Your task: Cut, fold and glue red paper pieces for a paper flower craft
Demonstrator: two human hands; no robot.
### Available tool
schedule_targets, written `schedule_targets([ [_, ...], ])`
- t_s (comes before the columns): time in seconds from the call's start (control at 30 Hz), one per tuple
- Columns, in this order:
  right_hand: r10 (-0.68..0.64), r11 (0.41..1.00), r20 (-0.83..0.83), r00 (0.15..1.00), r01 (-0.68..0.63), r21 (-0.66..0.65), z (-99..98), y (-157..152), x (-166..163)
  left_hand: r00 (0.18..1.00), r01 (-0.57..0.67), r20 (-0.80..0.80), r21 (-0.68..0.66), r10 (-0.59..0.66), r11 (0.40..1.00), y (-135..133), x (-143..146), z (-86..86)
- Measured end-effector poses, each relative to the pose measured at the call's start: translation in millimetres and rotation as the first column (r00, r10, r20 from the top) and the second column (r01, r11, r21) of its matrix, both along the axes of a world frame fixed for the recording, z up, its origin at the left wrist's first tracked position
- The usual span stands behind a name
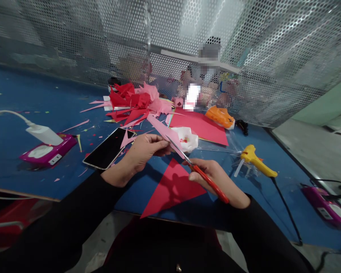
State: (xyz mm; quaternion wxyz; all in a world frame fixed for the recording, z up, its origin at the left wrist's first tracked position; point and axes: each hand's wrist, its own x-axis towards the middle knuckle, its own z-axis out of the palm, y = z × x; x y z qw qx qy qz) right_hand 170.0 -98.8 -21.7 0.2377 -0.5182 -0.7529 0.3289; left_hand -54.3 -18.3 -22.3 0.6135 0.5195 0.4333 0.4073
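In my left hand [147, 149] is a piece of pink paper [163, 129], pinched between thumb and fingers above the table's near side. My right hand [208, 174] is wrapped round red-handled scissors [206, 178]. Their blades reach to the left and meet the pink paper beside my left fingertips. Beneath both hands lies a red paper triangle [173, 185] with shadows of the hands on it. Just behind the pink paper sits a white crumpled tissue-like piece [189, 138] with small red bits in it.
Red and pink paper scraps [139, 100] are heaped at the back, near a red sheet [199, 127] and an orange packet [220, 116]. A phone [109, 148] and purple power strip [49, 151] lie left. A yellow glue gun [257, 159] trails its cord right. Perforated metal screen [173, 30] stands behind.
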Motion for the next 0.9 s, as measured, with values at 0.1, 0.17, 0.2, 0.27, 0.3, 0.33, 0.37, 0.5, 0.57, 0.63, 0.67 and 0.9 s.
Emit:
schedule_targets([
  [0.1, -0.003, 1.0, -0.007, 1.0, 0.003, -0.001, -1.8, 0.2, 0.1, 1.0, -0.003, 0.006, -0.005, 0.003, 1.0, 0.1, 0.1, 0.2],
  [0.17, -0.004, 1.0, -0.008, 1.0, 0.004, 0.004, -3.9, 0.6, 0.7, 1.0, -0.006, 0.016, -0.009, 0.006, 1.0, 0.0, 0.3, 0.6],
  [0.2, -0.004, 1.0, -0.009, 1.0, 0.004, 0.008, -5.0, 0.8, 1.1, 1.0, -0.008, 0.024, -0.012, 0.008, 1.0, -0.1, 0.5, 0.8],
  [0.27, -0.009, 1.0, -0.009, 1.0, 0.009, 0.008, -6.8, 1.3, 1.7, 0.999, -0.011, 0.041, -0.024, 0.012, 1.0, -0.2, 0.7, 1.2],
  [0.3, -0.012, 1.0, -0.009, 1.0, 0.012, 0.008, -7.4, 1.5, 1.8, 0.999, -0.011, 0.047, -0.031, 0.013, 0.999, -0.3, 0.8, 1.3],
  [0.33, -0.015, 1.0, -0.009, 1.0, 0.015, 0.008, -7.8, 1.6, 1.9, 0.999, -0.011, 0.05, -0.036, 0.013, 0.999, -0.3, 0.8, 1.4],
  [0.37, -0.018, 1.0, -0.006, 1.0, 0.018, 0.004, -8.0, 1.8, 1.8, 0.999, -0.01, 0.05, -0.04, 0.012, 0.999, -0.3, 0.8, 1.5],
  [0.5, -0.013, 1.0, -0.005, 1.0, 0.013, -0.004, -7.9, 2.0, 1.2, 0.999, -0.007, 0.044, -0.04, 0.009, 0.999, -0.1, 0.5, 0.8],
  [0.57, -0.011, 1.0, -0.009, 1.0, 0.011, -0.006, -7.2, 1.9, 0.9, 0.999, -0.003, 0.041, -0.039, 0.004, 0.999, 0.7, -0.3, 0.2],
  [0.63, -0.012, 1.0, -0.011, 1.0, 0.012, -0.005, -5.8, 1.7, 0.5, 0.999, -0.004, 0.04, -0.039, 0.006, 0.999, 2.0, -1.7, -0.3],
  [0.67, -0.014, 1.0, -0.011, 1.0, 0.014, -0.004, -4.8, 1.6, 0.3, 0.999, -0.01, 0.043, -0.035, 0.012, 0.999, 2.9, -2.6, -0.4],
  [0.9, -0.031, 1.0, 0.029, 0.999, 0.031, -0.005, -0.2, 1.6, 0.1, 0.999, -0.05, 0.02, 0.029, 0.049, 0.998, 6.1, -7.1, 0.8],
])
